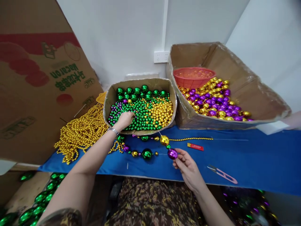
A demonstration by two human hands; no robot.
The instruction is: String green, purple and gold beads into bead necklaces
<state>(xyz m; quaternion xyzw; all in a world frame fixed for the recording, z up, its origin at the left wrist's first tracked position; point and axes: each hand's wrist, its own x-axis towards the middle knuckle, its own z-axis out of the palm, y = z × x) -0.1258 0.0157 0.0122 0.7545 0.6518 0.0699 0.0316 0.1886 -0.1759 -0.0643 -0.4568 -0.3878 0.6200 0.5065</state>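
My left hand (126, 120) reaches into a cardboard box (140, 82) of small green, gold and purple beads, its fingers pinched together over the green beads (141, 116). What lies between those fingertips is too small to make out. In my right hand (185, 164) a large shiny purple bead (172, 153) is gripped between thumb and fingers. It belongs to a beaded string lying in a loop on the blue cloth. A gold bead (164, 140), a large green bead (147, 153) and a gold bead chain (190, 138) are on that string.
Gold bead strands (82, 131) are heaped at the left beside a tall printed carton (35, 88). A bigger box (225, 124) at the right holds gold and purple beads and a red basket (194, 80). Pink thread snips (223, 174) and a red-and-yellow packet (195, 146) lie on the blue cloth (265, 157).
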